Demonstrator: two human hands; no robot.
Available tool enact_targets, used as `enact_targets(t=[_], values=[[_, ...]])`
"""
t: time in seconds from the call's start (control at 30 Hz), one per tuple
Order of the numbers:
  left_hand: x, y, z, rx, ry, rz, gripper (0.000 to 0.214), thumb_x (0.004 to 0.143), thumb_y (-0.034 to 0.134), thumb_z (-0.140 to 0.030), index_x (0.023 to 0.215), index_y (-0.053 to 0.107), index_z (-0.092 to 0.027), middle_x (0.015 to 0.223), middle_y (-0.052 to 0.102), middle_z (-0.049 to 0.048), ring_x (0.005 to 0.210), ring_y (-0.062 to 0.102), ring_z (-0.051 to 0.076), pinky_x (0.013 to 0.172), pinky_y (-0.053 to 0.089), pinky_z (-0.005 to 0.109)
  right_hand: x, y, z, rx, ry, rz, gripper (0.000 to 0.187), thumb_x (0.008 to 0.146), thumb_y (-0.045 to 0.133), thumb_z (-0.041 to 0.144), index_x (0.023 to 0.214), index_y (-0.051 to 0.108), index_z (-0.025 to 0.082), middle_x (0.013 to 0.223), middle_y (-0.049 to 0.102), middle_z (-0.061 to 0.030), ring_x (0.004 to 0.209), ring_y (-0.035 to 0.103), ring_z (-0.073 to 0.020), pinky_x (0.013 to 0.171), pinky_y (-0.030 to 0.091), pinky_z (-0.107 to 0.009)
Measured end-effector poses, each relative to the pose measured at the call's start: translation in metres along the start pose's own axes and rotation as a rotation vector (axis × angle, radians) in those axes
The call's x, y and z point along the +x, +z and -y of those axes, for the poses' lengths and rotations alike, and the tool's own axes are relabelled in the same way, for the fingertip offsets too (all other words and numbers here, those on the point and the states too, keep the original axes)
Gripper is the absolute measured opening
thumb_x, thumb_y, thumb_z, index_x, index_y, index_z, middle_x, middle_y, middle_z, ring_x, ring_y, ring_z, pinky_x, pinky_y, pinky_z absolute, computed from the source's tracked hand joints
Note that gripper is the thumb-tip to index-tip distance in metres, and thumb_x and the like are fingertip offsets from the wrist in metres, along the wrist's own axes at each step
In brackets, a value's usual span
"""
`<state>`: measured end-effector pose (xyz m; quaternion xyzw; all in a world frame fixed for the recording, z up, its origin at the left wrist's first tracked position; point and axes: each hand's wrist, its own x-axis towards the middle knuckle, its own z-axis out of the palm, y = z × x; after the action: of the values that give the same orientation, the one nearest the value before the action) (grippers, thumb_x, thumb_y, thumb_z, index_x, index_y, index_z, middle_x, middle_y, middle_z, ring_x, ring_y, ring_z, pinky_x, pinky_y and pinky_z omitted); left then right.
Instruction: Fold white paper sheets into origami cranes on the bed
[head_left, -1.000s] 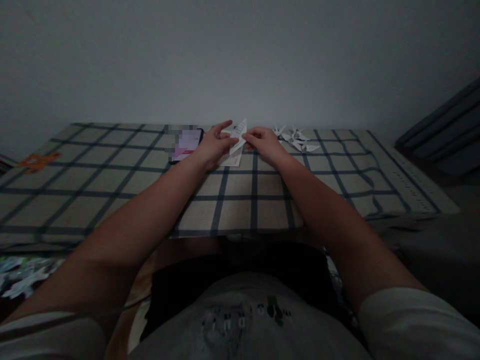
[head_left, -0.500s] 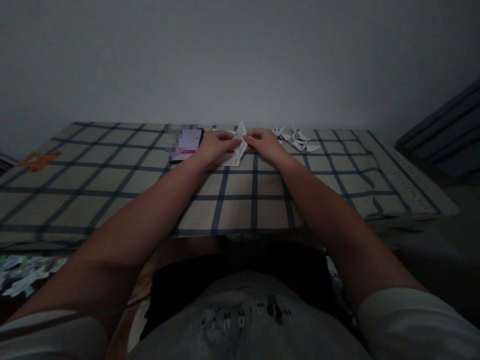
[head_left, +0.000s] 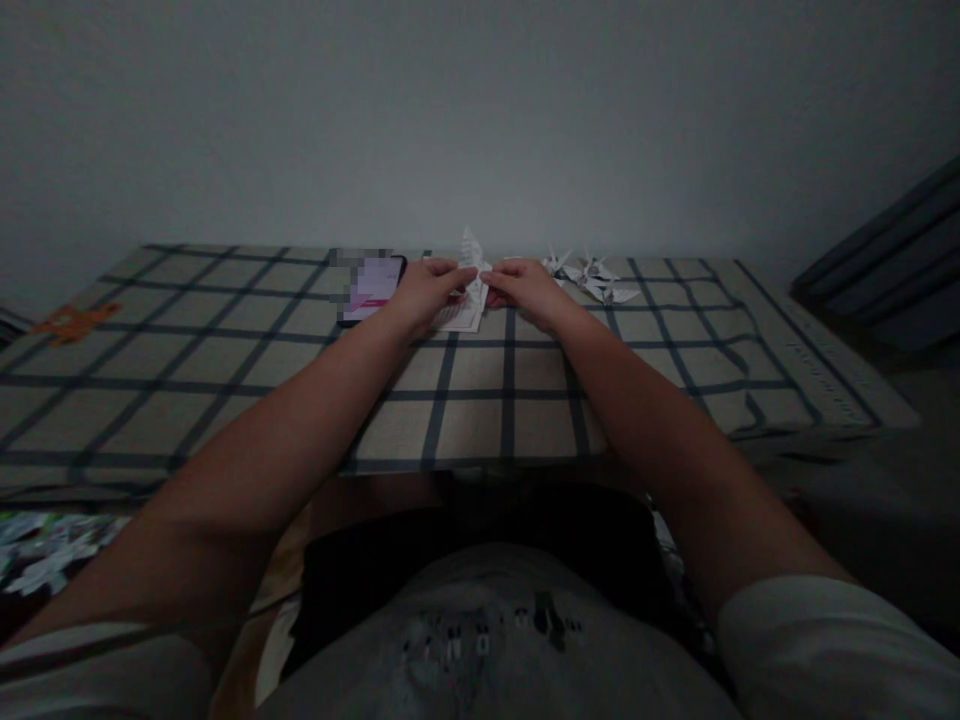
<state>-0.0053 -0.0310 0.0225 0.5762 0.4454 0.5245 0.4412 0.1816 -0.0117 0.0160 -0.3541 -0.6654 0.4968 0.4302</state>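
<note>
A folded piece of printed paper (head_left: 472,250) stands upright between my hands, its pointed tip toward the wall. My left hand (head_left: 429,292) pinches its left side between thumb and fingers. From the right, my right hand (head_left: 526,287) grips the paper near its middle, the two thumbs almost meeting. Below it, flat printed sheets (head_left: 463,320) lie on the cloth, partly covered by my left hand. Several folded paper cranes (head_left: 592,272) rest just beyond my right hand.
A phone (head_left: 373,285) with a lit screen lies left of my left hand. The table wears a checked cloth (head_left: 476,420) and stands against a grey wall (head_left: 480,120). An orange item (head_left: 77,322) sits at the far left. Many paper pieces (head_left: 49,550) lie below the table's left edge.
The folded paper has tilted left, its tip now farther left and a little higher. Both hands keep hold of it, with the fingertips closer together.
</note>
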Motion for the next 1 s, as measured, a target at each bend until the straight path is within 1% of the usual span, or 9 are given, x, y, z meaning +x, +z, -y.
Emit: enact_targets(t=[0.2,0.3,0.47,0.6,0.7,0.8,0.9,1.0], values=[[-0.003,0.001,-0.001,0.000,-0.046,0.044,0.028,0.068,0.086,-0.036,0.068,0.066,-0.017,0.067,0.062,0.0016,0.063,0.058,0.012,0.062,0.051,0.024,-0.001,-0.004,0.001,-0.162,-0.066,-0.037,0.033,0.090,0.076,0.038,0.069,0.062,0.016,0.063,0.064,0.0005,0.060,0.060,-0.0093,0.060,0.048,-0.021],[-0.003,0.000,0.001,-0.008,-0.034,0.050,0.031,0.068,0.087,-0.038,0.066,0.065,-0.017,0.067,0.063,0.0014,0.062,0.057,0.012,0.060,0.050,0.024,0.000,-0.004,0.000,-0.163,-0.084,-0.029,0.031,0.090,0.076,0.037,0.070,0.064,0.017,0.062,0.064,0.0006,0.059,0.060,-0.0094,0.059,0.047,-0.020],[0.000,0.000,0.003,-0.021,0.002,-0.002,0.033,0.067,0.087,-0.044,0.077,0.071,-0.017,0.074,0.069,0.0033,0.071,0.064,0.015,0.067,0.053,0.027,0.000,0.001,0.000,-0.031,0.008,-0.008,0.027,0.092,0.074,0.038,0.076,0.067,0.017,0.065,0.067,0.0006,0.060,0.062,-0.0092,0.062,0.054,-0.020],[0.002,-0.001,0.003,0.005,0.037,-0.045,0.033,0.069,0.086,-0.045,0.075,0.071,-0.016,0.073,0.069,0.0023,0.071,0.064,0.015,0.066,0.052,0.025,-0.003,0.003,0.003,-0.012,0.043,0.008,0.024,0.088,0.078,0.037,0.080,0.072,0.016,0.069,0.070,-0.0003,0.062,0.062,-0.0085,0.063,0.056,-0.019],[0.001,0.000,0.002,0.025,0.051,-0.060,0.033,0.069,0.087,-0.044,0.072,0.069,-0.016,0.069,0.066,0.0011,0.067,0.061,0.013,0.063,0.051,0.023,-0.004,0.002,0.004,-0.036,0.031,0.001,0.022,0.089,0.077,0.035,0.079,0.072,0.015,0.068,0.069,-0.0003,0.061,0.061,-0.0087,0.063,0.054,-0.020],[-0.001,0.002,0.001,0.052,0.057,-0.084,0.033,0.071,0.087,-0.045,0.071,0.069,-0.017,0.068,0.065,0.0006,0.065,0.060,0.013,0.061,0.050,0.023,-0.004,0.001,0.005,-0.128,-0.009,0.000,0.024,0.091,0.073,0.033,0.075,0.070,0.015,0.066,0.067,-0.0001,0.061,0.060,-0.0096,0.062,0.052,-0.021],[-0.002,0.003,0.002,0.059,0.068,-0.099,0.033,0.073,0.085,-0.046,0.075,0.070,-0.017,0.072,0.067,0.0013,0.070,0.061,0.014,0.065,0.051,0.024,-0.004,0.002,0.008,-0.242,-0.067,-0.012,0.028,0.094,0.071,0.032,0.072,0.067,0.016,0.063,0.064,0.0003,0.061,0.058,-0.0102,0.062,0.048,-0.022],[0.000,0.002,0.005,0.044,0.088,-0.114,0.035,0.074,0.084,-0.049,0.077,0.069,-0.017,0.075,0.068,0.0018,0.072,0.062,0.015,0.068,0.052,0.026,-0.005,0.005,0.012,-0.240,-0.059,-0.027,0.028,0.096,0.069,0.032,0.074,0.068,0.016,0.064,0.065,-0.0001,0.060,0.059,-0.0106,0.062,0.049,-0.022]])
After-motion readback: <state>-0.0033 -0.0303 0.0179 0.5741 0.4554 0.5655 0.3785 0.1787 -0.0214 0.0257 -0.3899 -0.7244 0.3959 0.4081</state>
